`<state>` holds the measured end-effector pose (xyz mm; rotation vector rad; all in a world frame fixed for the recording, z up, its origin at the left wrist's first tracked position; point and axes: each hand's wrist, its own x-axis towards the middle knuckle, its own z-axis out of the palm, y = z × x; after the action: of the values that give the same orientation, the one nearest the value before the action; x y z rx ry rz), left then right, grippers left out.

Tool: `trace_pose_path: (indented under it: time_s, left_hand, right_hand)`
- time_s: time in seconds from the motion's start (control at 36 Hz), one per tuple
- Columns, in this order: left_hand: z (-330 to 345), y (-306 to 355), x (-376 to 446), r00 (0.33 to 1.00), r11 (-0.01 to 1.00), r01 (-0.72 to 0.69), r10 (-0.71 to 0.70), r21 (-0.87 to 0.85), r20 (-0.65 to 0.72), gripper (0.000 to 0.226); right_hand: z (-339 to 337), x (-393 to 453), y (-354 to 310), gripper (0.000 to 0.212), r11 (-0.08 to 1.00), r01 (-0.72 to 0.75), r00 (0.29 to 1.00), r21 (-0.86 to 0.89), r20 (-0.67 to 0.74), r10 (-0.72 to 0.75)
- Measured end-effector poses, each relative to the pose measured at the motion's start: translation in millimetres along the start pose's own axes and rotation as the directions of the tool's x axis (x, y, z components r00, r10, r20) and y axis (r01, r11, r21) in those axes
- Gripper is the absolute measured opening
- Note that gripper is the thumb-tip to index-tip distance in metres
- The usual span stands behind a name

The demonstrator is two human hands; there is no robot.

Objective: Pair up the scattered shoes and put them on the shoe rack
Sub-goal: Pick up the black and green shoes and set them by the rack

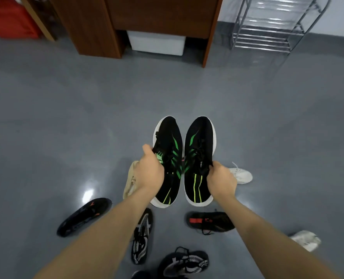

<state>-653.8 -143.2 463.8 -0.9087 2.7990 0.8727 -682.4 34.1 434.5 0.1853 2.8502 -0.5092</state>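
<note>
The left hand (150, 172) grips the collar of one black-and-green sneaker (168, 158), and the right hand (221, 180) pinches the collar of its mate, the second black-and-green sneaker (199, 158); both shoes are held off the floor, toes pointing away, side by side and nearly touching. So the first pair looks matched, and the step in hand is carrying it to the shoe rack (271, 27), which stands well apart at the far right against the wall. The next move calls for walking over and setting both shoes together on one shelf. On the grey floor (66, 117) below lie unpaired shoes: a beige shoe (129, 180) under the left wrist, a white sneaker (241, 175) just beside the right hand, black shoes with red marks, mesh black-and-white ones, and another white shoe (306, 241).
</note>
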Motion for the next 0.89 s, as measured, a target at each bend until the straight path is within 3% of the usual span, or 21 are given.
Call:
trace_pose_path:
  time_s: [0.31,0.42,0.64,0.89]
  left_hand:
    - [-125,131,-41,0.997,0.996,-0.053,0.050,-0.065,-0.054,0.006]
    - [-151,162,-45,0.992,0.993,-0.095,0.089,-0.071,-0.086,0.011]
    - [-179,211,-27,0.987,0.988,-0.134,0.125,-0.082,-0.101,0.010]
    - [-182,277,59,0.981,0.981,-0.185,0.181,-0.055,-0.076,0.009]
  right_hand:
    - [-191,-10,-25,0.025,0.999,0.002,0.993,0.050,-0.119,0.004]
    - [-229,-12,-30,0.033,0.996,0.010,0.989,0.087,-0.147,0.003]
    - [-280,9,-45,0.026,0.996,0.011,0.983,0.091,-0.185,0.006]
    - [-319,100,-75,0.025,0.998,-0.004,0.985,0.061,-0.175,0.014]
